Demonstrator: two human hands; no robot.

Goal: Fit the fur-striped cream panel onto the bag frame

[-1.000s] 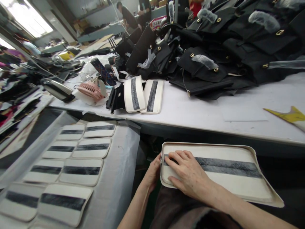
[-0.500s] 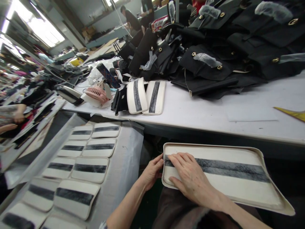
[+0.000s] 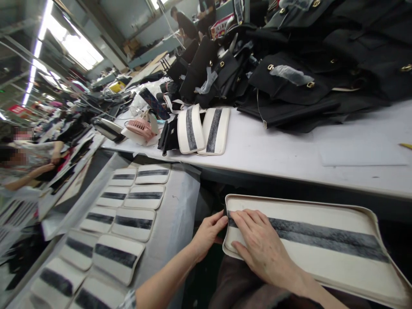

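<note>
A long cream panel with a dark grey stripe down its middle and upturned edges lies across my lap. My left hand pinches the panel's left end, thumb uppermost, at the point where the stripe meets the edge. Its lower fingers are partly hidden. Flat on top of the panel rests my right hand, its fingers stretched over the stripe close to that same end. A small dark bit shows between the left fingertips and the rim; I cannot make out what it is.
Several smaller striped panels lie in two rows on a covered surface to the left. Two more striped panels sit on the white table, near a pink fan. Black bags are heaped behind. Another person works at far left.
The view has swung slightly left, so the table and panels appear farther right. Both hands keep nearly the same place on the long panel's left end.
</note>
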